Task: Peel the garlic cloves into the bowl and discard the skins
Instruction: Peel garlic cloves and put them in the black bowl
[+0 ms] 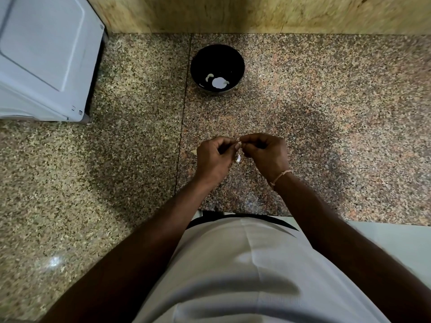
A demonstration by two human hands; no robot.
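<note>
Both hands meet over the speckled granite counter [303, 108], fingers curled in tight. The left hand [213, 157] and the right hand [268, 152] each pinch at 1 small garlic clove [238, 143] held between their fingertips, and a pale curl of skin [238, 158] hangs just below the pinch – whether it is attached or loose is too small to tell.

The clove looks light and firm, a smooth little wedge under a papery coat. That skin should be dry, thin and quick to tear, so the nail edge at the clove's tip or root end is the likely place to catch it; the bared flesh may turn slick and sticky, so I would hold it at its thick middle rather than squeeze the ends.

The bowl [238, 59] stands well apart, farther back on the counter – dark, round and glossy inside, with a few pale curved pieces [209, 77] and a bright reflection at the bottom. A tan scrap [193, 152] lies on the stone just beside the left hand. A white appliance [46, 57] with a smooth lid sits at the far left, against a mottled yellow stone wall [256, 12].
</note>
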